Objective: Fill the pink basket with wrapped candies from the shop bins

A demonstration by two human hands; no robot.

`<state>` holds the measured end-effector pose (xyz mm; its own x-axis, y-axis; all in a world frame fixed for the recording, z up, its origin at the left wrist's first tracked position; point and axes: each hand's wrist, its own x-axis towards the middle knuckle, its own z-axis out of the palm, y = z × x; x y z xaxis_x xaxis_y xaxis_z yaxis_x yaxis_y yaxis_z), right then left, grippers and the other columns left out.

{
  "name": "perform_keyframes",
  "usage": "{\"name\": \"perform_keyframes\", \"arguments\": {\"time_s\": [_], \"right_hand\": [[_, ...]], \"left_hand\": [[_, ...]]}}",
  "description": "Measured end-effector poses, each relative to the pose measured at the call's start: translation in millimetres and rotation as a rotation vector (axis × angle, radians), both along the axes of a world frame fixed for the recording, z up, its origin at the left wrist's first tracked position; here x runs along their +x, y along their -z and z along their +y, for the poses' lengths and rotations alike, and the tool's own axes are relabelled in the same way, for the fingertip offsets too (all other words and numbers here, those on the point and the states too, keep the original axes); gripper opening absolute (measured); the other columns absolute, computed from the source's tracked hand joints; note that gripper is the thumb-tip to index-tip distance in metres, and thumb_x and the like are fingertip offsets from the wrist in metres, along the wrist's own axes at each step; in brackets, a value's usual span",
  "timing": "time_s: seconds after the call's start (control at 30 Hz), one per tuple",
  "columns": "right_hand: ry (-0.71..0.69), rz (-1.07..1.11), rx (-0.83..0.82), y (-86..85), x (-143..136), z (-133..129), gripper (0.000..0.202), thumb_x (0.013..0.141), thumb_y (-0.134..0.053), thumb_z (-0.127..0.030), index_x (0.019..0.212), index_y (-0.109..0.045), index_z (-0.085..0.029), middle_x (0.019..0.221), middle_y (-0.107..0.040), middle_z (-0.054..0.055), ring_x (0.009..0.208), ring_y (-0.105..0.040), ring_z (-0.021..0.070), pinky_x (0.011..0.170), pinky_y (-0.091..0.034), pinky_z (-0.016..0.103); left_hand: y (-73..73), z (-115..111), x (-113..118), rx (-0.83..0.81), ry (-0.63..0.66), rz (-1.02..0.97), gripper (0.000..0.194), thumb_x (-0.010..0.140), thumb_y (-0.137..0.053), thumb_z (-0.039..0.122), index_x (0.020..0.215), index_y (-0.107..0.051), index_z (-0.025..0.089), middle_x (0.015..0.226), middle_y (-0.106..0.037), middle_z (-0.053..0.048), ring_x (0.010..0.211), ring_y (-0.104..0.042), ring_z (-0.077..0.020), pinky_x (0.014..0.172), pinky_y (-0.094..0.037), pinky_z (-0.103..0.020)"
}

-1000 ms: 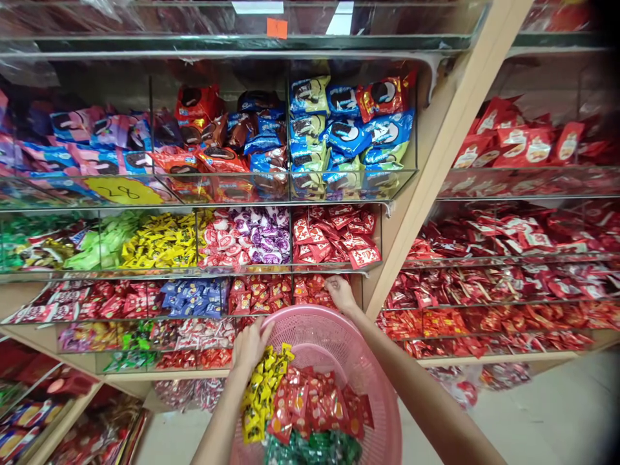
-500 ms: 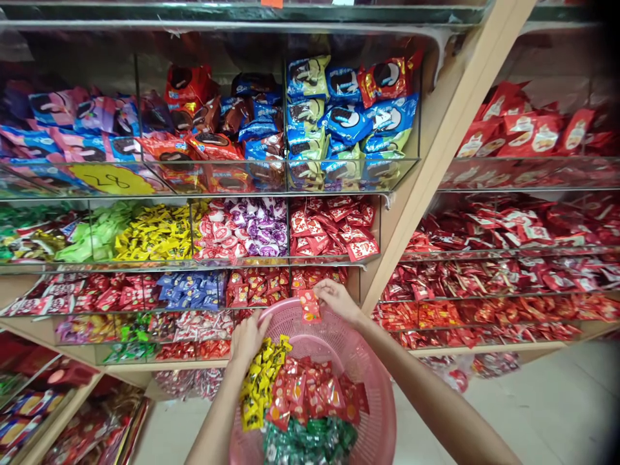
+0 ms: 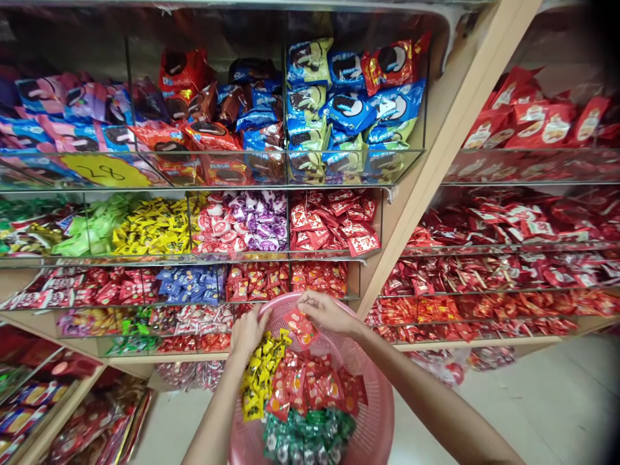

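Observation:
My left hand [image 3: 248, 332] grips the upper left rim of a pink plastic basket [image 3: 375, 394]. Over the basket's far inner side, my right hand [image 3: 325, 312] pinches a red candy packet [image 3: 302, 327] with orange spots. Inside the basket lie three groups of wrapped candies: yellow packets [image 3: 259, 381] at the left, a pile of red packets [image 3: 314, 384] in the middle, and green wrapped candies [image 3: 310, 436] at the near side. The fingertips of my left hand are partly hidden at the rim.
Ahead, a shelf bin of similar red packets [image 3: 320, 278] sits just beyond the basket. Clear dividers split the shelves, with blue cookie packs [image 3: 351, 106] higher up and a yellow price card [image 3: 106, 170] reading 28. A slanting wooden post [image 3: 450, 148] stands at the right.
My right hand has moved slightly left, bringing the red candy packet down from the rim to inside the basket. My left hand stays on the rim. The view has shifted slightly.

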<state>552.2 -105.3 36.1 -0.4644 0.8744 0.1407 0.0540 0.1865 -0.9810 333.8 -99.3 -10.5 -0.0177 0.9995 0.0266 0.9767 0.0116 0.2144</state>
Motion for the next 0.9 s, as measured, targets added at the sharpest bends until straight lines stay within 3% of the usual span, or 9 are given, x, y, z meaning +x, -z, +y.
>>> {"name": "perform_keyframes", "arguments": {"time_s": [0.1,0.23,0.37,0.5,0.6,0.77,0.9], "right_hand": [[0.003,0.056,-0.303,11.2,-3,-4,0.026,0.075,-0.057,-0.044,0.080,-0.052,-0.019,0.067,-0.047,-0.006,0.053,-0.038,0.0055,0.049,-0.033,0.018],[0.029,0.171,-0.669,20.3,-11,-12,0.029,0.068,-0.065,-0.042,0.082,-0.054,-0.019,0.077,-0.056,-0.002,0.064,-0.051,0.0087,0.054,-0.044,0.020],[0.004,0.215,-0.802,20.8,-15,-19,0.035,0.068,-0.063,-0.044,0.093,-0.056,-0.020,0.096,-0.059,0.004,0.079,-0.058,0.0136,0.059,-0.050,0.026],[-0.014,0.031,-0.578,26.9,-11,-23,0.040,0.061,-0.070,-0.038,0.095,-0.057,-0.023,0.096,-0.060,0.003,0.083,-0.058,0.0162,0.061,-0.050,0.027],[-0.077,-0.126,-0.313,32.6,-13,-28,0.053,0.056,-0.073,-0.032,0.105,-0.055,-0.021,0.099,-0.061,0.004,0.091,-0.057,0.0183,0.076,-0.049,0.033],[-0.134,-0.560,0.101,24.7,-24,-52,0.067,0.066,-0.064,-0.025,0.128,-0.039,-0.020,0.129,-0.044,0.011,0.118,-0.040,0.0248,0.097,-0.034,0.039],[-0.222,-0.789,0.215,19.0,-35,-67,0.065,0.073,-0.055,-0.023,0.133,-0.031,-0.019,0.135,-0.036,0.014,0.121,-0.037,0.0284,0.097,-0.034,0.040]], "left_hand": [[-2.4,-1,1,-0.014,-0.020,-0.015,0.051,0.085,-0.025,0.057,0.113,-0.053,0.024,0.090,-0.066,-0.011,0.083,-0.062,-0.0224,0.070,-0.040,-0.028],[-4.0,-1,3,-0.037,-0.032,-0.026,0.050,0.085,-0.028,0.055,0.113,-0.054,0.022,0.091,-0.066,-0.011,0.085,-0.061,-0.0216,0.074,-0.040,-0.028],[-3.3,-1,2,-0.019,-0.013,-0.007,0.052,0.085,-0.024,0.056,0.111,-0.054,0.023,0.089,-0.067,-0.011,0.084,-0.062,-0.0227,0.071,-0.040,-0.028],[-3.6,-1,2,-0.024,-0.013,0.005,0.051,0.085,-0.025,0.055,0.113,-0.053,0.024,0.090,-0.067,-0.011,0.084,-0.062,-0.0229,0.071,-0.040,-0.029],[-3.7,-1,2,-0.045,-0.026,0.003,0.049,0.085,-0.029,0.054,0.114,-0.053,0.023,0.091,-0.067,-0.011,0.084,-0.062,-0.0216,0.073,-0.040,-0.028],[-0.4,-1,1,-0.009,-0.004,0.027,0.051,0.086,-0.022,0.055,0.111,-0.054,0.024,0.087,-0.067,-0.011,0.080,-0.063,-0.0231,0.068,-0.041,-0.028],[0.8,0,0,0.006,0.008,0.020,0.053,0.084,-0.022,0.058,0.111,-0.054,0.024,0.088,-0.067,-0.011,0.082,-0.062,-0.0233,0.069,-0.041,-0.028]]}}
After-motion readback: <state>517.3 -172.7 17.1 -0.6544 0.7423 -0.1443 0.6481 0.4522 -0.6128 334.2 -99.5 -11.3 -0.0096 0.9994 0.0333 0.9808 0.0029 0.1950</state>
